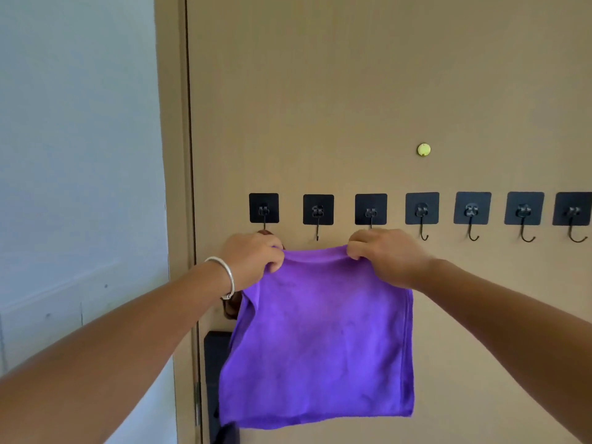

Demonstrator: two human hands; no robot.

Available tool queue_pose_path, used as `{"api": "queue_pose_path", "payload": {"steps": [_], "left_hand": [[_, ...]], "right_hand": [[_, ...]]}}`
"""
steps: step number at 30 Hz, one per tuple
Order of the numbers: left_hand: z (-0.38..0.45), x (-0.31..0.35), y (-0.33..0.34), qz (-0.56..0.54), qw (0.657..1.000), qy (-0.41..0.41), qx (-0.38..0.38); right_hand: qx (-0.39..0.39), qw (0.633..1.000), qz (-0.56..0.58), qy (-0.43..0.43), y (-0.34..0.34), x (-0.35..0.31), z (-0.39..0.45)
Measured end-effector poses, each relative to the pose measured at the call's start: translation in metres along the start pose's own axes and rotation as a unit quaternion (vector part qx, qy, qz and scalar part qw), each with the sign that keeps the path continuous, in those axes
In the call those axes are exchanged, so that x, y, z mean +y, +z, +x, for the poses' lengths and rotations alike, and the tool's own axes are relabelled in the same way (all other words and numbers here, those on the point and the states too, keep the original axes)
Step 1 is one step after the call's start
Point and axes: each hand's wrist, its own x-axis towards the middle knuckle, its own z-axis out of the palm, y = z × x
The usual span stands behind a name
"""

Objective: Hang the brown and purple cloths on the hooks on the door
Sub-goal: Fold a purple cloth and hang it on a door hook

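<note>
Two bare hands hold a purple cloth (320, 341) up in front of a tan door (352, 91). The left hand (253, 256), with a silver bangle (224, 277) on its wrist, grips the cloth's top left corner with curled fingers. The right hand (381, 254) pinches the top right corner, fingers curled around the fabric. The cloth hangs flat between them, its top edge just below a row of seven black adhesive hooks (422, 209). A sliver of brown cloth (231, 307) shows behind the left wrist, mostly hidden. A small yellow-green disc (423, 149) sits on the door above the hooks. A black lock plate (215, 363) lies behind the cloth's lower left.
</note>
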Motion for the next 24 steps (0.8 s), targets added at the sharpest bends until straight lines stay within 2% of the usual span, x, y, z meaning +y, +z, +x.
{"api": "queue_pose_path", "payload": {"steps": [3,5,9,15,17,21,24], "left_hand": [[0.02,-0.009,0.007,-0.039,0.994,-0.061,0.081],[0.034,-0.014,0.014,-0.075,0.987,-0.102,0.103],[0.059,-0.012,0.03,-0.115,0.977,-0.172,0.049],[0.076,0.017,0.058,-0.033,0.977,-0.209,0.035],[0.071,0.031,0.066,-0.052,0.974,-0.219,0.025],[0.051,0.054,0.087,-0.165,0.956,-0.241,0.015],[0.044,0.061,0.096,-0.126,0.965,-0.229,0.003]], "right_hand": [[0.025,0.999,-0.015,0.023,0.004,0.017,0.023],[0.034,0.998,-0.013,0.048,0.011,0.021,0.035],[0.013,0.995,-0.026,0.094,0.029,0.012,0.056],[0.003,0.989,-0.059,0.132,0.061,-0.019,0.069],[0.006,0.989,-0.041,0.143,0.071,-0.031,0.064],[-0.008,0.982,0.05,0.184,0.094,-0.055,0.049],[0.003,0.979,0.074,0.188,0.097,-0.054,0.042]]}}
